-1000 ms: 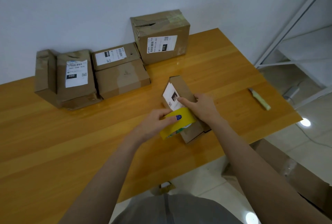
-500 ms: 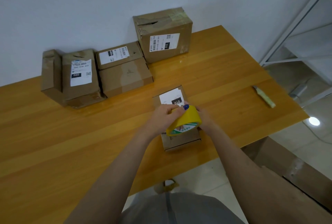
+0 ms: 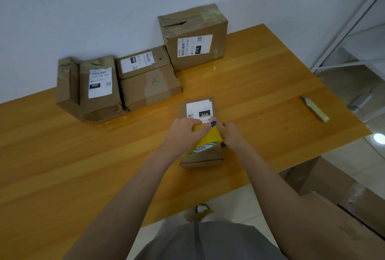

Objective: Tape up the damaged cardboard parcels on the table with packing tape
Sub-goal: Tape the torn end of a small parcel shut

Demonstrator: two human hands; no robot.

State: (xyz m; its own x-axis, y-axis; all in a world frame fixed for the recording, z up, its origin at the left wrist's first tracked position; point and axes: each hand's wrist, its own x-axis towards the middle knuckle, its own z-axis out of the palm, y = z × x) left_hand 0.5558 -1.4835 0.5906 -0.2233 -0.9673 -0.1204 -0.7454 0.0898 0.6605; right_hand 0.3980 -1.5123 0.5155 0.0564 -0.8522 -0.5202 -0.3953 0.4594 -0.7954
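Centre frame, left grip [image 3: 183,135] clasping yellow packing-tape roll [image 3: 207,140] atop small brown cardboard parcel [image 3: 201,160], right grip [image 3: 230,134] alongside, its hold impossible to tell

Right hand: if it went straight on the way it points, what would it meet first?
The yellow tape roll, which the left hand grips over the small parcel. The right hand points up-left with its fingertips right at the roll's edge; whether they touch it cannot be told.

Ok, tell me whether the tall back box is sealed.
Not sealed: the tall box has a torn gap along its top edge.
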